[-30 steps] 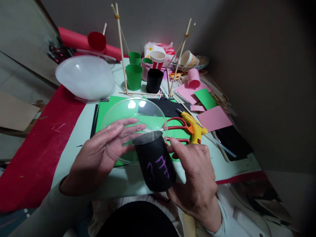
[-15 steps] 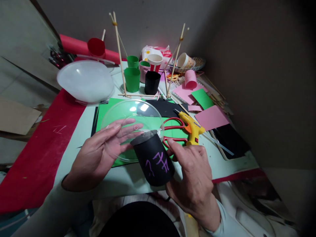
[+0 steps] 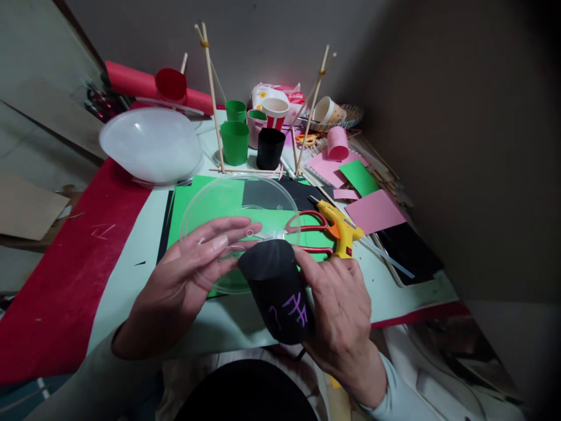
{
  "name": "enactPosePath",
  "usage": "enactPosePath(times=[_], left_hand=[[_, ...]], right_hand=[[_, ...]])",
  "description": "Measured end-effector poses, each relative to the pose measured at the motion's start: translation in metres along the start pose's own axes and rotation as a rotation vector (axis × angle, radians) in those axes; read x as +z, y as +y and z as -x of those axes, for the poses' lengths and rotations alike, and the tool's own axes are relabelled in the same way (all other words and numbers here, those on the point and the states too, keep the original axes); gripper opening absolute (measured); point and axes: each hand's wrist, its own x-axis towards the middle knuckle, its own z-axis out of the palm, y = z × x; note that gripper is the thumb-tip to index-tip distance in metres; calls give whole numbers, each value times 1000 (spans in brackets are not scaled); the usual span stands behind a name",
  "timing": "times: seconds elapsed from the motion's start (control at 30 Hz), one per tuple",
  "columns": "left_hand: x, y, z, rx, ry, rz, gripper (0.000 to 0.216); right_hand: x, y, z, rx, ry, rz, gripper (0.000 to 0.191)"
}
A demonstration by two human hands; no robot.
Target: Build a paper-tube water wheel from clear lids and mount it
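Note:
My left hand (image 3: 188, 269) has its thumb in front of and its fingers behind a round, clear plastic lid (image 3: 214, 202), held tilted above the table. Purple strokes mark the side of a black cup (image 3: 278, 307), which my right hand (image 3: 339, 310) grips from the right. The cup leans with its mouth up and left, overlapping the lid's lower right edge; whether they touch I cannot tell. Behind the lid lie red-handled scissors (image 3: 311, 250) on green paper (image 3: 186, 193). Beyond my right hand is a yellow glue gun (image 3: 346, 231).
Two stick frames (image 3: 213, 99) stand at the back around green cups (image 3: 235, 143), another black cup (image 3: 270, 149) and a red-striped cup (image 3: 276, 111). At left sits a white translucent bowl (image 3: 151, 143). Pink paper (image 3: 376, 210) and a dark tablet-like slab (image 3: 409, 251) lie at right.
The black cup has moved slightly down and right, its mouth turned more toward me. The lid has shifted a little right, and my left fingers have curled in somewhat.

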Motion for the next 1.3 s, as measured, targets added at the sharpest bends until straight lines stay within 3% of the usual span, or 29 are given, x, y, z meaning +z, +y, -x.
enactPosePath(times=[0.53,0.73,1.0,1.17,1.3], left_hand=[[0,-2,2,-72,-30,56,28],[-9,-3,-2,-97,-149,63,30],[-9,-3,-5,-140,-39,30,35],[3,2,2,-141,73,77,14],[-11,0,-2,-124,140,2,18]], right_hand=[[-2,-3,-11,3,-9,-1,40],[-4,-1,-10,-10,-40,17,40],[-5,-4,-10,15,-29,28,41],[-4,-5,-8,49,-67,-14,51],[-5,-6,-9,73,-70,-46,56]])
